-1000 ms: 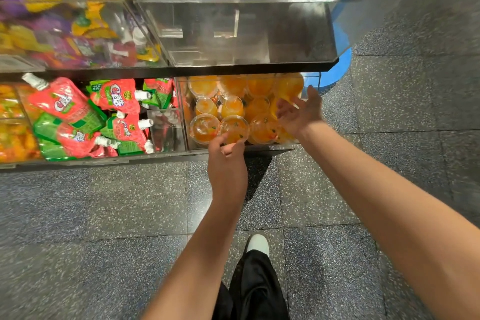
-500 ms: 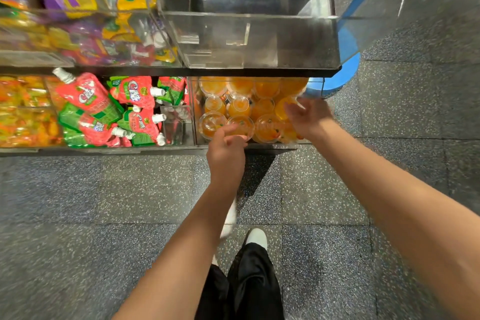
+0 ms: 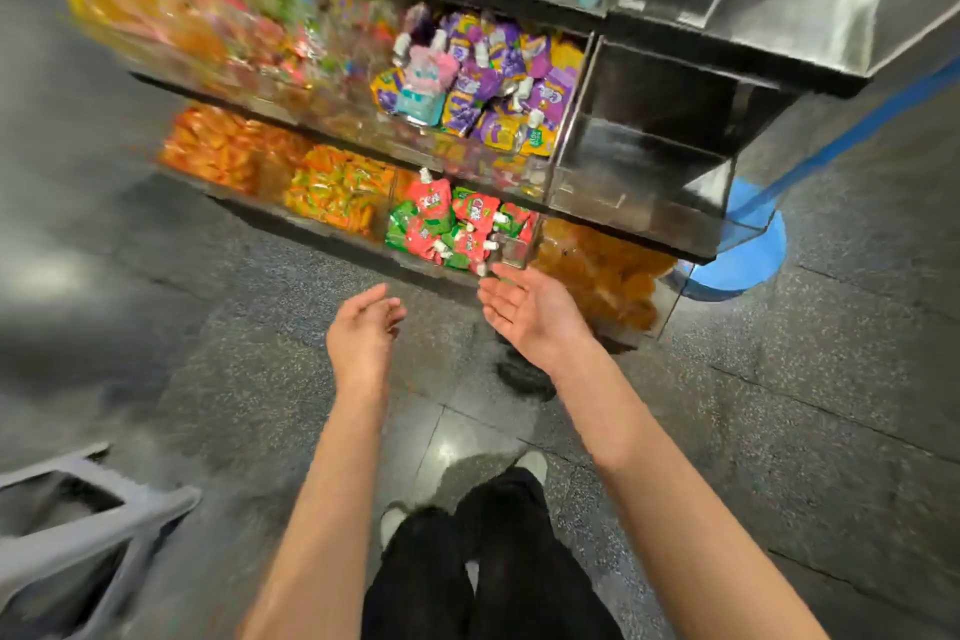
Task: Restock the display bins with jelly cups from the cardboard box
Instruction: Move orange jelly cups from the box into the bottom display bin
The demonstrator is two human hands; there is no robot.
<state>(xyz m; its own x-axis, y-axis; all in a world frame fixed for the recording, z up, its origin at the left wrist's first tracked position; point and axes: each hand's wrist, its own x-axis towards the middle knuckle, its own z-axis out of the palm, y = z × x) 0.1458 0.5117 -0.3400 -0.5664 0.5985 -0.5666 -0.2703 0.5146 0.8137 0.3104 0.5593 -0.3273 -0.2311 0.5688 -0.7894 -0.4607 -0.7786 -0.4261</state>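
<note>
The head view looks down at a dark speckled floor (image 3: 260, 379) made of big tiles. A shelf unit with clear display bins (image 3: 613, 224) stands ahead, in rows one above the other. The left part of the picture is blurry.

The orange jelly cups (image 3: 608, 276) sit in the bottom bin at the right end of the shelf. Just to their left is a bin of red and green pouches (image 3: 452, 224). Further left are bins of yellow and orange packets (image 3: 337, 192). One row up is a bin of purple and yellow pouches (image 3: 493, 88). The bin (image 3: 660, 120) to its right looks bare inside. A blue base (image 3: 748, 255) shows at the right corner of the shelf. A grey frame (image 3: 88, 509) pokes in at the bottom left. The person's black trousers (image 3: 467, 561) and light shoes show at the bottom.

The left hand (image 3: 363, 333) hangs over the floor in front of the shelf. Its fingers are loosely curled and it holds nothing. The right hand (image 3: 530, 312) is just in front of the jelly cup bin, palm turned up. Its fingers are spread out and it holds nothing. The two hands are near each other but do not touch.
</note>
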